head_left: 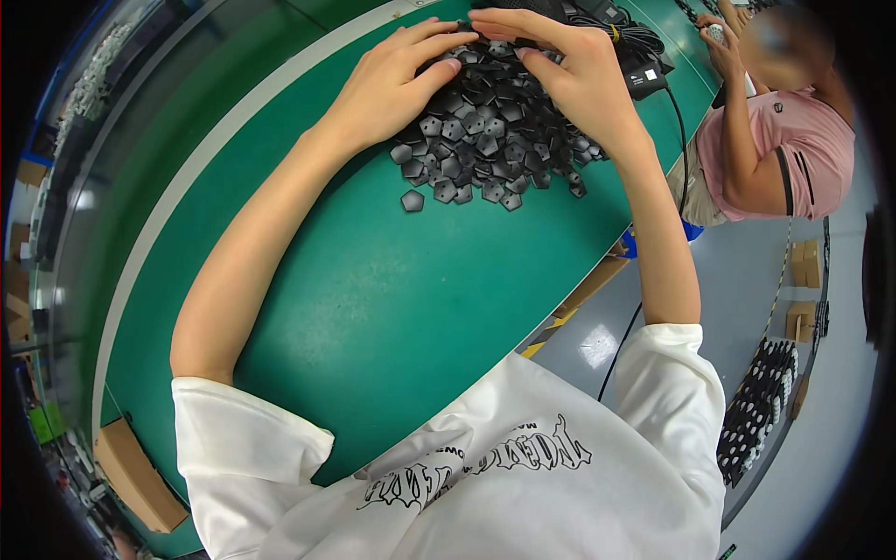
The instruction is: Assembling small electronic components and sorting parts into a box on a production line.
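A heap of small black five-sided plastic pieces lies on the green tabletop in front of me. Both my arms reach out over the table to its far side. My left hand rests against the heap's left flank, fingers stretched toward the middle and thumb pointing inward. On the opposite flank my right hand curves round the pieces, its fingers extended to the left. The two hands' fingertips come close together behind the heap. Neither hand visibly grips a single piece; what lies under the palms is hidden.
Black power adapters and coiled black cable lie right of the heap. One cable hangs over the table's edge. A co-worker in a pink shirt sits at the far right. A cardboard box stands at the lower left.
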A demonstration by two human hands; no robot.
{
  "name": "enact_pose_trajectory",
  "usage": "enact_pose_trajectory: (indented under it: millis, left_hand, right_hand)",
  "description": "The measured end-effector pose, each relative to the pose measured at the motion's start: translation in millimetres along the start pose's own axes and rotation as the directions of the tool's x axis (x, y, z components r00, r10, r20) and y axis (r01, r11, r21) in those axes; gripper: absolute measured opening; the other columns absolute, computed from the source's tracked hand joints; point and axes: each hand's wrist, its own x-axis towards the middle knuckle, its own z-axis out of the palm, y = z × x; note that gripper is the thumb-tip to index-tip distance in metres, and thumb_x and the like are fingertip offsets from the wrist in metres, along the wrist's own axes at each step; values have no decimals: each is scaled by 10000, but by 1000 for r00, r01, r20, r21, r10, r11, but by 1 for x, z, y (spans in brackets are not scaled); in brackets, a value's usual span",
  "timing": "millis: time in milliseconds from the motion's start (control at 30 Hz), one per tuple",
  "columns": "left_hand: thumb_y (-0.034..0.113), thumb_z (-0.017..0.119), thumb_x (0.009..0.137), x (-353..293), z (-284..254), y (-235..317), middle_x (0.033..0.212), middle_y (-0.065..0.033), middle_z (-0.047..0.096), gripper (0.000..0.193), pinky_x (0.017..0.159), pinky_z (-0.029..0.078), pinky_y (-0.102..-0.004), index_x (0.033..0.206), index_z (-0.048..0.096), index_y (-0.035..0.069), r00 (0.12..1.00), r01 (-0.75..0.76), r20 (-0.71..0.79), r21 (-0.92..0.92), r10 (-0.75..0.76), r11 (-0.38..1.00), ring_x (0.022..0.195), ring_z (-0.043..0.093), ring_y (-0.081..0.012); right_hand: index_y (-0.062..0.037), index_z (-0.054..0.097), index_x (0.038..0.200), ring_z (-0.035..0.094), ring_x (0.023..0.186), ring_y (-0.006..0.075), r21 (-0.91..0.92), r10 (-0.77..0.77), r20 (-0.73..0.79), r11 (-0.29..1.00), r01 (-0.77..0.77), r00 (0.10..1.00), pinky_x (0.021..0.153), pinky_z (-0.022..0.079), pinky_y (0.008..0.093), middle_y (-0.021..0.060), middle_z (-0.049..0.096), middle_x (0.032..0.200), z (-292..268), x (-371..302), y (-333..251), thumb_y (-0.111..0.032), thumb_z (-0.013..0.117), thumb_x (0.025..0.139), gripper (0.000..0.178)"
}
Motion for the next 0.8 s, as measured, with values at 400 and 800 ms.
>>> enact_pose_trajectory:
  millis: [400,800]
  left_hand:
    - [289,616,913,-1,0,7,1440,-144,520,469,1092,400,-394,1318,602,52,999,19,49,21,-20,1000,1302,515,-304]
    - [497,715,804,-7,-1,15,1363,-152,559,635,1071,413,-437,1286,626,93,983,-133,141,129,115,983,1274,511,-329]
  right_hand:
    - [26,625,1218,693,918,254,26,81,92,996,-84,992,901,504,307,167,722,1084,-3,2,10,-76,568,919,321]
    - [-87,591,1325,499,1276,306,-369,-78,153,920,130,985,1069,392,437,130,571,1341,20,-36,56,-468,675,865,604]
